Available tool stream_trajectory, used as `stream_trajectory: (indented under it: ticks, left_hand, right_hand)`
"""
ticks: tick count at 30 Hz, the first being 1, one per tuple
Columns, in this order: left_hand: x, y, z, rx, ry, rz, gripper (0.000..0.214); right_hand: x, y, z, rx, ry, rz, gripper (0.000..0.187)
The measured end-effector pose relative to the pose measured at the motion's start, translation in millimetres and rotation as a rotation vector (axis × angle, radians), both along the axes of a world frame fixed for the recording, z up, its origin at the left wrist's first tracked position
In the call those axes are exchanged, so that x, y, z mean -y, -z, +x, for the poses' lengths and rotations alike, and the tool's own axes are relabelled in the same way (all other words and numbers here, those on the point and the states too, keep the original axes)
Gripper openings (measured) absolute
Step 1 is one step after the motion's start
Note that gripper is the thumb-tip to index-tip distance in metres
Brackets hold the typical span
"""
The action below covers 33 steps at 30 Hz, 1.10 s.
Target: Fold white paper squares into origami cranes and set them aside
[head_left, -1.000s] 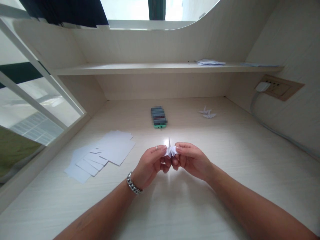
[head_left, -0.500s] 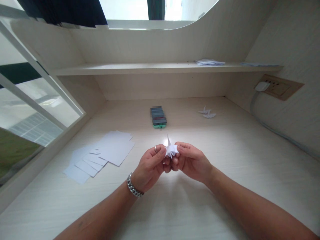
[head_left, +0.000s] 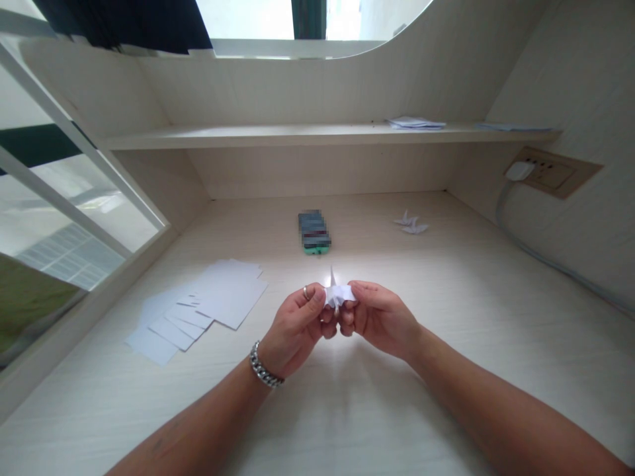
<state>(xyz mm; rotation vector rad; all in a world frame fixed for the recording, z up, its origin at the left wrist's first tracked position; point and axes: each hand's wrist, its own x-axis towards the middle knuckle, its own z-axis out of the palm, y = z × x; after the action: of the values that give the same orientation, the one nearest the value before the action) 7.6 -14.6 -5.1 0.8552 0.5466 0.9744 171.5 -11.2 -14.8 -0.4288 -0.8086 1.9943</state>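
Note:
Above the middle of the desk I hold a small white origami crane between both hands. One thin point of it sticks up, away from me. My left hand, with a ring and a chain bracelet, pinches the crane's left side between thumb and fingers. The right side is pinched by my right hand. Curled fingertips of both hands sit under the paper and partly hide it. Farther back on the right lie small folded white paper cranes.
White paper sheets lie spread at the left. A phone-like object in a green case, its face blurred, is at the back centre. Folded papers rest on the shelf. A plug with a grey cable sits in the right wall socket.
My hands have drawn slightly apart, the left one shifting a little left. The crane's middle now looks wider and flatter between them.

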Motion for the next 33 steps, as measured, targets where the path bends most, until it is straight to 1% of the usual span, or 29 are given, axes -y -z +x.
stream_trajectory:
  ticks: [5, 11, 16, 21, 24, 26, 30, 33]
  left_hand:
    - [1.3, -2.4, 0.7, 0.039, 0.015, 0.011, 0.029]
    - [2.1, -3.1, 1.5, 0.033, 0.029, 0.015, 0.032]
    - [0.7, -4.0, 0.5, 0.013, 0.019, 0.022, 0.035]
    - [-2.0, -5.7, -1.6, -0.038, -0.034, 0.063, 0.035]
    - [-3.3, -2.9, -1.6, -0.111, -0.055, 0.097, 0.034]
    - [-4.0, 0.2, -1.1, -0.168, -0.063, 0.125, 0.035]
    - [-5.3, 4.8, -0.6, -0.252, -0.091, 0.168, 0.035]
    - [-6.2, 5.3, -1.0, -0.283, -0.115, 0.183, 0.035]
  right_hand:
    - [0.4, -0.5, 0.4, 0.015, 0.082, -0.027, 0.024]
    - [0.6, 0.3, -0.5, 0.019, 0.081, 0.045, 0.032]
    - [-0.4, -4.1, 0.7, -0.004, 0.079, 0.019, 0.045]
    - [-5.0, -9.8, 7.0, 0.011, 0.196, 0.037, 0.046]
    - [-5.7, -8.0, 5.8, 0.092, 0.263, 0.038, 0.049]
    - [-3.6, -6.1, 2.2, 0.17, 0.292, 0.058, 0.046]
    - [1.2, -4.7, -3.9, 0.314, 0.314, 0.143, 0.034]
    - [0.8, -4.4, -4.3, 0.361, 0.342, 0.162, 0.031]
